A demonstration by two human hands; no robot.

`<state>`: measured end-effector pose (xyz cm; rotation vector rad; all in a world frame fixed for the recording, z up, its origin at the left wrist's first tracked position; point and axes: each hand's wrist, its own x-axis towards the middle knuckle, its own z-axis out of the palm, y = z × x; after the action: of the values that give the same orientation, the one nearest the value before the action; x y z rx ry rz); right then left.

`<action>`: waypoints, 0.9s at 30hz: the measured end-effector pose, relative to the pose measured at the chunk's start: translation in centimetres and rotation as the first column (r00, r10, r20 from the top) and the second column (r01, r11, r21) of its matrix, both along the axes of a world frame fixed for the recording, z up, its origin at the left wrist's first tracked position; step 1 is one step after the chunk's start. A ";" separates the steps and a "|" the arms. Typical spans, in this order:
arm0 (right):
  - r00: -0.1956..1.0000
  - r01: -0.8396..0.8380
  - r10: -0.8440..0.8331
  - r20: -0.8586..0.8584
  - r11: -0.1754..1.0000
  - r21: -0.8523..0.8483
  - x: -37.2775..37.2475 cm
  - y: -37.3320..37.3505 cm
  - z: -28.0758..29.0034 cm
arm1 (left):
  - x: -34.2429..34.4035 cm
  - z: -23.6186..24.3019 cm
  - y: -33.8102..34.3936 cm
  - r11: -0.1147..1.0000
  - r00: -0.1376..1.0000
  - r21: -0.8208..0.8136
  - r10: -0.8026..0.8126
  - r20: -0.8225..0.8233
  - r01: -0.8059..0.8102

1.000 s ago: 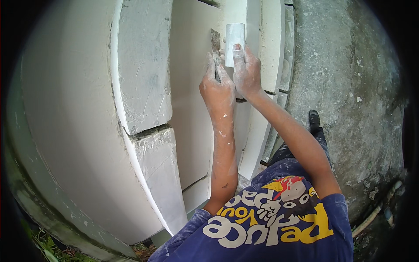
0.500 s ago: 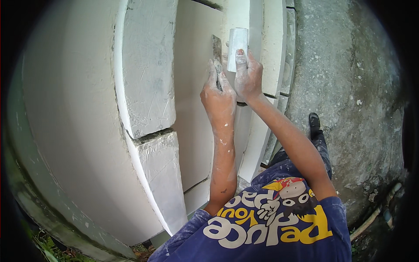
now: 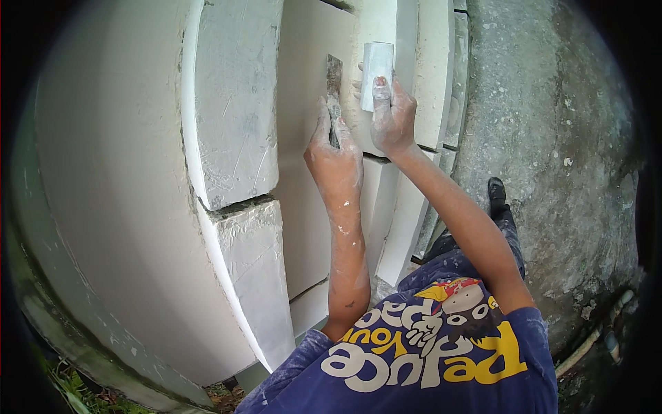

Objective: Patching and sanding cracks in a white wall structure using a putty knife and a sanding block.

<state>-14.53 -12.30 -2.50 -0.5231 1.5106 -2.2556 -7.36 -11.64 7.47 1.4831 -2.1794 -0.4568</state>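
My left hand (image 3: 336, 165), dusted with white powder, is closed round the handle of a narrow putty knife (image 3: 334, 74). Its worn, dull blade points away from me, a small gap to the left of my right hand. In my right hand (image 3: 395, 125) is a pale grey-white rectangular piece (image 3: 376, 63), held upright with the thumb across its near face and the fingers behind it. I cannot tell what kind of thing that piece is. Both hands are in front of a cream recessed wall panel (image 3: 303, 138).
White plastered blocks (image 3: 236, 103) with dark joints rise left of my hands. Beyond them runs a broad smooth wall (image 3: 124, 186). Rough concrete ground (image 3: 545, 138) lies to the right, with a pipe (image 3: 586, 348) low at the right and green plants (image 3: 76, 386) at the lower left.
My left hand and the putty knife have shifted left and slightly nearer, away from the rectangular piece. My right hand has hardly moved.
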 end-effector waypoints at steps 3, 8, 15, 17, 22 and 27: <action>1.000 -0.002 0.002 -0.016 1.000 -0.025 0.0 -0.6 -0.3 | -1.6 0.0 -0.5 0.997 0.999 -0.069 -0.039 0.033 0.042; 0.999 -0.031 0.030 -0.025 0.999 -0.015 -0.1 -0.6 -1.0 | -2.7 -0.4 -0.3 0.996 0.997 -0.081 -0.038 0.068 0.043; 0.985 0.081 -0.086 -0.150 0.996 -0.034 0.3 -0.5 -0.4 | -1.4 -0.7 -0.4 1.000 0.997 -0.020 0.020 0.075 -0.019; 0.979 0.092 -0.096 -0.178 0.995 -0.029 0.2 -0.6 -0.6 | -2.4 -0.9 -0.9 0.994 0.997 -0.093 -0.044 0.063 0.049; 0.987 0.078 -0.085 -0.135 0.995 -0.057 0.2 -0.8 -1.1 | -1.7 -0.4 0.1 0.998 0.997 -0.051 -0.036 0.061 0.039; 0.979 0.076 -0.088 -0.182 0.994 -0.073 0.3 -0.7 -2.0 | -1.0 -0.3 0.3 0.999 0.999 -0.045 -0.028 0.045 0.030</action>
<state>-14.22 -13.01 -4.45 -0.7200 1.5762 -2.3830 -8.33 -11.32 7.14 1.4529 -2.2330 -0.3847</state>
